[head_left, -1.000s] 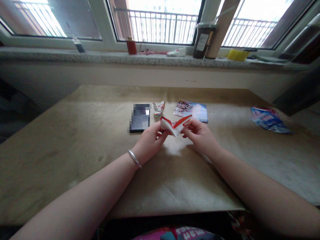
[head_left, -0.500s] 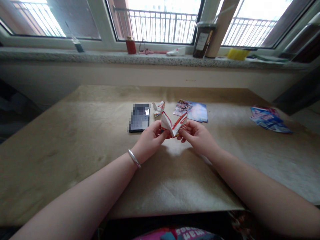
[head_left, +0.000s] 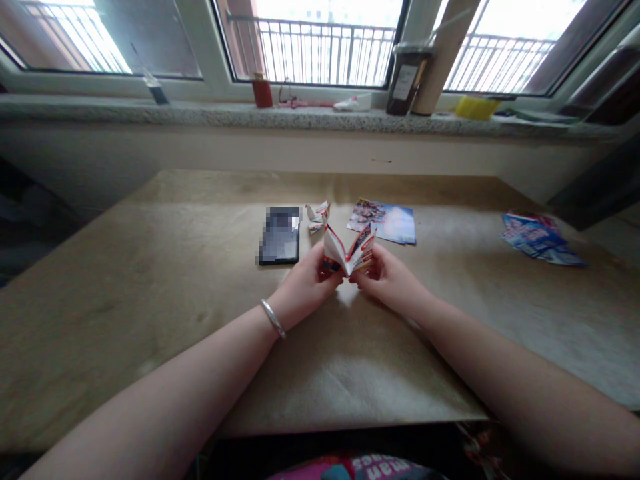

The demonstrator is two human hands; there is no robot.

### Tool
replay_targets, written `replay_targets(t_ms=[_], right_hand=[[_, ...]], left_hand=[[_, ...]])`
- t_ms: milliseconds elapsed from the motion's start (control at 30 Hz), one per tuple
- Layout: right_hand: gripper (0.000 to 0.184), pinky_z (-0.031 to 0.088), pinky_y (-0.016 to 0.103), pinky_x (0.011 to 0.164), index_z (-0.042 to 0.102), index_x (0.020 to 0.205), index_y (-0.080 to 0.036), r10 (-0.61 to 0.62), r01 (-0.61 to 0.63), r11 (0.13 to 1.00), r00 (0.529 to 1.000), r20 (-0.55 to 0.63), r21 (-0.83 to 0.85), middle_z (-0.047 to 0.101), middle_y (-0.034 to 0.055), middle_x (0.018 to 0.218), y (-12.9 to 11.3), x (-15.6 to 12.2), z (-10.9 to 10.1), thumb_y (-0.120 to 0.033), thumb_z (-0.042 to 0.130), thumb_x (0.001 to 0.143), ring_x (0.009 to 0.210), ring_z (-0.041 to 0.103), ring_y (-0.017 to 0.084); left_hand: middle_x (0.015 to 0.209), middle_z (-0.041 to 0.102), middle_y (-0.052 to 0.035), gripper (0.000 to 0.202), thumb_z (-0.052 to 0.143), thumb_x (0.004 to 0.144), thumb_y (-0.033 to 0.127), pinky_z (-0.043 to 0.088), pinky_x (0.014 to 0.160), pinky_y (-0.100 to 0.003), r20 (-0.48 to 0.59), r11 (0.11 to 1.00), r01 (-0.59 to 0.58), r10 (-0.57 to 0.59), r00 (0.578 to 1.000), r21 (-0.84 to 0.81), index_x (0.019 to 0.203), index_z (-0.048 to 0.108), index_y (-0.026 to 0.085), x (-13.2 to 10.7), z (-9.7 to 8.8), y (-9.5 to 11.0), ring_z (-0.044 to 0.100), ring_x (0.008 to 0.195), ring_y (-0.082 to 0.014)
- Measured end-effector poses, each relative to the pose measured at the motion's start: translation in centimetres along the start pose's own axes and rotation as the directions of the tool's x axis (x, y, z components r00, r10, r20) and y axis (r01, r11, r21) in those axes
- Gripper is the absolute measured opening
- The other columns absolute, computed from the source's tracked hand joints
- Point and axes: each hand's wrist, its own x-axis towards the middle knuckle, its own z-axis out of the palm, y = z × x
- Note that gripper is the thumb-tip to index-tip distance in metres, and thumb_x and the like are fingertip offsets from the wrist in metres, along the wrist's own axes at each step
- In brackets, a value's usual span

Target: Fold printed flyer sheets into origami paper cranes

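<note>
Between my hands is a folded paper piece (head_left: 336, 250), white with red and dark print, its two flaps standing up in a V. My left hand (head_left: 314, 275) grips its left side, thumb in front near the bottom fold. On the other side my right hand (head_left: 387, 272) pinches the right flap, its thumb also low by the fold. Some fingertips are hidden behind the paper. A second, smaller folded paper piece (head_left: 318, 215) stands just beyond. To the left of it lies a dark phone (head_left: 281, 237), partly blurred out.
Printed blue and pink sheets (head_left: 387, 220) lie behind my right hand. More blue printed papers (head_left: 543, 239) are fanned at the table's right. The tan table (head_left: 150, 287) meets a wall under a stone sill (head_left: 200, 115) holding a red container (head_left: 261, 91) and a dark box (head_left: 406, 80).
My thumbs have slid down toward the bottom fold and my hands are slightly closer together. The right flap has turned, showing more of its dark printed inside.
</note>
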Motion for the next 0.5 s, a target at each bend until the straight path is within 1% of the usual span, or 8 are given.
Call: replay_targets(t_ms=[167, 333, 433, 500], right_hand=[[0.027, 0.050, 0.029, 0.067, 0.051, 0.097, -0.021, 0.006, -0.006, 1.000, 1.000, 0.013, -0.017, 0.061, 0.0014, 0.086, 0.36, 0.01, 0.31, -0.018, 0.061, 0.072, 0.071, 0.059, 0.013], [0.026, 0.050, 0.030, 0.067, 0.050, 0.097, -0.021, -0.002, 0.002, 1.000, 1.000, 0.020, 0.008, 0.060, 0.0016, 0.086, 0.37, 0.05, 0.54, -0.020, 0.060, 0.073, 0.070, 0.058, 0.013], [0.026, 0.050, 0.031, 0.070, 0.050, 0.097, -0.021, -0.010, 0.010, 1.000, 1.000, 0.020, -0.007, 0.061, 0.0023, 0.087, 0.49, 0.06, 0.50, -0.020, 0.061, 0.073, 0.073, 0.059, 0.014], [0.028, 0.051, 0.030, 0.069, 0.051, 0.098, -0.021, -0.012, 0.013, 0.999, 1.000, 0.020, -0.033, 0.061, 0.0025, 0.089, 0.61, 0.05, 0.49, -0.019, 0.060, 0.072, 0.074, 0.059, 0.014]], left_hand=[[0.090, 0.059, -0.0032, 0.028, 0.060, 0.074, 0.013, 0.050, 0.067, -0.025, 0.000, 1.000, -0.007, 0.007, 1.000, -0.010, 0.100, 0.051, 0.015, 0.08, 0.13, -0.13, 0.058, 0.073, -0.0113], [0.084, 0.057, -0.0004, 0.029, 0.058, 0.070, 0.005, 0.048, 0.063, -0.021, -0.013, 1.000, -0.007, 0.006, 1.000, -0.030, 0.096, 0.050, 0.015, 0.19, 0.32, 0.38, 0.056, 0.069, -0.0094], [0.090, 0.058, -0.0020, 0.033, 0.059, 0.069, 0.005, 0.050, 0.068, -0.022, -0.010, 0.997, -0.007, 0.007, 1.000, -0.074, 0.099, 0.050, 0.015, 0.21, 0.42, 0.40, 0.059, 0.076, -0.0113], [0.091, 0.059, -0.0027, 0.035, 0.059, 0.068, 0.005, 0.051, 0.071, -0.025, -0.005, 0.999, 0.001, -0.002, 1.000, -0.052, 0.101, 0.050, 0.015, 0.15, 0.38, 0.20, 0.060, 0.079, -0.0130]])
